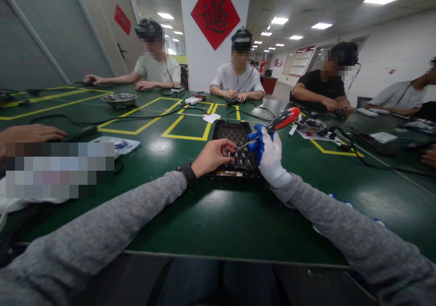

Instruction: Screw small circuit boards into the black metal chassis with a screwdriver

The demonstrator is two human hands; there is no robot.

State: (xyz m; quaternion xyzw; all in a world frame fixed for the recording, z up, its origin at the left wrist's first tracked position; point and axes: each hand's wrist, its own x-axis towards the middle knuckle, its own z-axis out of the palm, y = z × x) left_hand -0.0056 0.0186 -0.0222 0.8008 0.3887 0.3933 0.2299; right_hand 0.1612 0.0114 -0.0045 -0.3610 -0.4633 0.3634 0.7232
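Observation:
My right hand, in a white glove with blue fingers, grips a screwdriver with a red and black handle. Its thin shaft slants down to the left, over an open black case that has small shiny pieces in its textured inside. Bare, with a dark watch at the wrist, my left hand has its fingertips pinched by the screwdriver's tip, above the case. Whatever sits between those fingertips is too small to make out.
Yellow tape rectangles mark the green table. A metal bowl stands at the far left, another bowl at the right. Cables trail on both sides. Several people sit around; one's hand rests at the left.

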